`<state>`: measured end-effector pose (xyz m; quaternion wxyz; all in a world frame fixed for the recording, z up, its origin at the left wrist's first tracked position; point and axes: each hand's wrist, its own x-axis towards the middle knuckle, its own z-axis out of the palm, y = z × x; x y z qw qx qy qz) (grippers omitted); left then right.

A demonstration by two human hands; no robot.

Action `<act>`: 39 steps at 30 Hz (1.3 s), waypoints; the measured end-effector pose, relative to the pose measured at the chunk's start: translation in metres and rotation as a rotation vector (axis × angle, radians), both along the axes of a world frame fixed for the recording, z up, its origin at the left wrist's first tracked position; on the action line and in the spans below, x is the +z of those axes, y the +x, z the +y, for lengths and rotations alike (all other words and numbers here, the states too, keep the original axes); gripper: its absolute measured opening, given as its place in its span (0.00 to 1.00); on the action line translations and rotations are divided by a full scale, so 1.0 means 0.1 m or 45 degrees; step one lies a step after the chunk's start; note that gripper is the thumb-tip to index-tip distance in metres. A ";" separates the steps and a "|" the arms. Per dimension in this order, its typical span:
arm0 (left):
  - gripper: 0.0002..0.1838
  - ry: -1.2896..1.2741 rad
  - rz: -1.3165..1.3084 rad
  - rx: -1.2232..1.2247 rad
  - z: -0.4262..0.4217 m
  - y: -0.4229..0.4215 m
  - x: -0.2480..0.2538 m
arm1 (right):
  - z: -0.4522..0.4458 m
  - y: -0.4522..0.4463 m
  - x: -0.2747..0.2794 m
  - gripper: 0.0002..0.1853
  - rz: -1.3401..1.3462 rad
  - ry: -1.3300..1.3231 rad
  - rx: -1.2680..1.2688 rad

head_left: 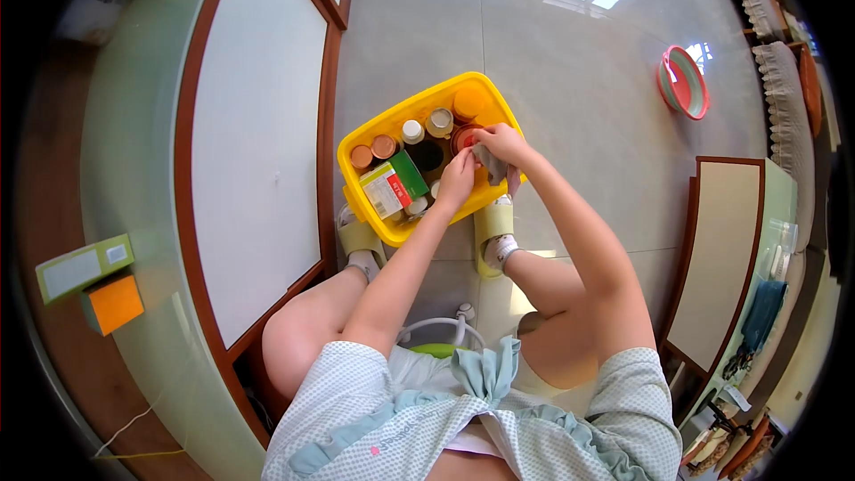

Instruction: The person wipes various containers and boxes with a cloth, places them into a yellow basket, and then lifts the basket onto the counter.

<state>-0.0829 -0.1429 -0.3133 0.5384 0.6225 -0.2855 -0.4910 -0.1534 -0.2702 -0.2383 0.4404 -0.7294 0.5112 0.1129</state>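
Note:
A yellow bin stands on the floor between the feet, holding several bottles and jars and a green and white box. My left hand is closed at the bin's right part, its fingertips beside a red-lidded jar; whatever they grip is too small to make out. My right hand is closed on a grey cloth, which hangs below the fingers over the bin's right side. Near the bin's far edge are an orange-lidded jar and a white-capped bottle.
A red and green basin rests on the grey tiled floor at the right. White cabinet doors flank the left. An orange box lies on the left counter, and a low cabinet stands at the right.

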 end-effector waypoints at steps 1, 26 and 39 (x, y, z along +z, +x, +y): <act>0.15 0.004 0.200 0.029 -0.01 0.02 0.19 | 0.03 0.01 0.10 0.23 -0.135 0.056 -0.062; 0.11 -0.417 -0.031 0.283 1.95 0.25 2.22 | 1.88 -0.26 2.03 0.13 -0.692 0.031 0.468; 0.07 -0.241 0.006 0.221 2.44 0.38 2.65 | 2.16 -0.09 2.17 0.17 -0.968 0.479 0.248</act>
